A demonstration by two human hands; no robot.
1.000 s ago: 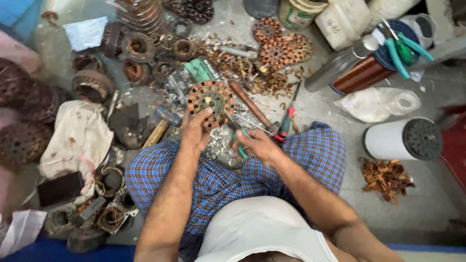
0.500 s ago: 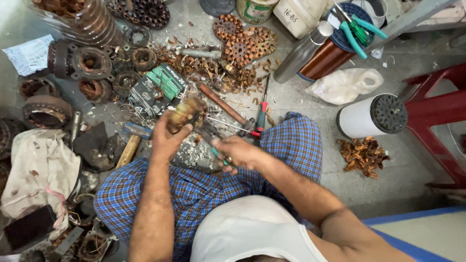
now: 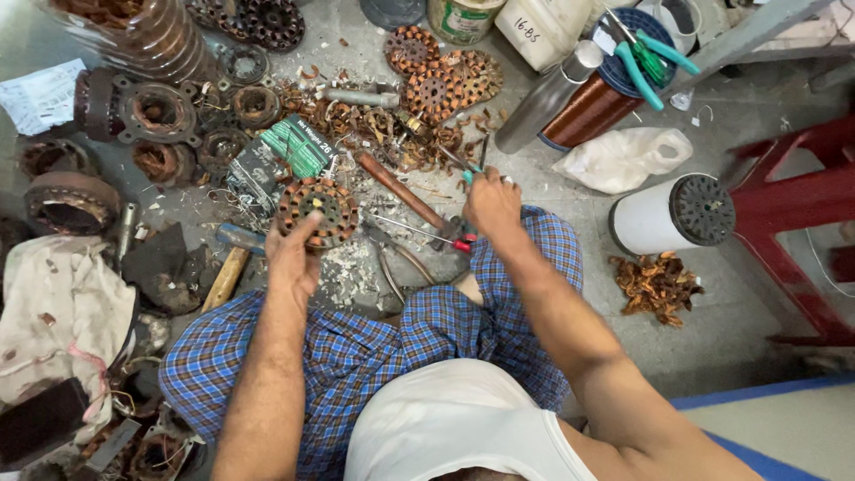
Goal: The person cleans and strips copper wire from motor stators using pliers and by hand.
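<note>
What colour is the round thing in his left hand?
Rusty orange-brown with dark slots, held by the left hand; head view.

Green-black carton (image 3: pixel 287 153) by white jug (image 3: pixel 545 31)

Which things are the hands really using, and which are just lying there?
In use: left hand holds the round copper-wound stator; right hand holds a teal-handled tool.

Lying about: wooden-handled hammer, white plastic bag, red stool, copper wire spool.
</note>
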